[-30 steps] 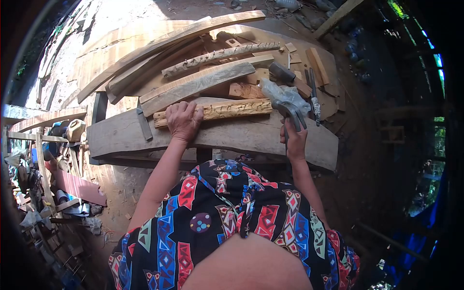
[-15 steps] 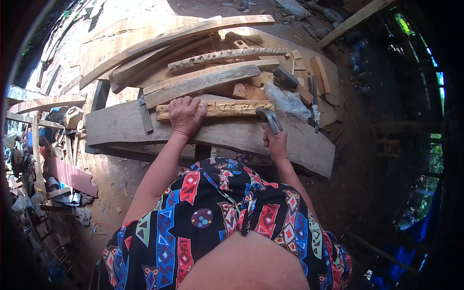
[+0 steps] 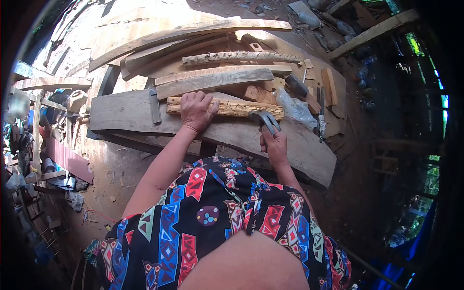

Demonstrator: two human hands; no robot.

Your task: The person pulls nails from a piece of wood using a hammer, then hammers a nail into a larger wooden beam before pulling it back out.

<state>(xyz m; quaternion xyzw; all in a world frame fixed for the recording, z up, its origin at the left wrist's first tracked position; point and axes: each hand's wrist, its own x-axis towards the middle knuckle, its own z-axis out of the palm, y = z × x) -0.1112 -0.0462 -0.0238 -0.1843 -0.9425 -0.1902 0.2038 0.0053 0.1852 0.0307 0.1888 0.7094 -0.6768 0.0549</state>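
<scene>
A length of yellowish wood (image 3: 234, 108), with a row of small dark nails or marks along it, lies across a thick grey plank (image 3: 126, 115). Its left part is under my left hand (image 3: 197, 112), whose fingers wrap over the top and press it against the plank. My right hand (image 3: 274, 147) is closed around the handle of a claw hammer (image 3: 262, 117). The hammer's head overlaps the wood near its right end. Most of the handle is hidden inside my fist.
A short flat stick (image 3: 154, 107) lies on the plank at left. Beyond are cut beams (image 3: 215, 81), a nail-studded strip (image 3: 241, 57), a clear plastic bag (image 3: 296, 108), a dark mallet-like block (image 3: 296, 85) and a thin tool (image 3: 322, 121). Clutter (image 3: 63, 159) fills the left side.
The hammer head has shifted left along the wood, away from its right end. My left hand keeps its hold. The whole view has swung slightly.
</scene>
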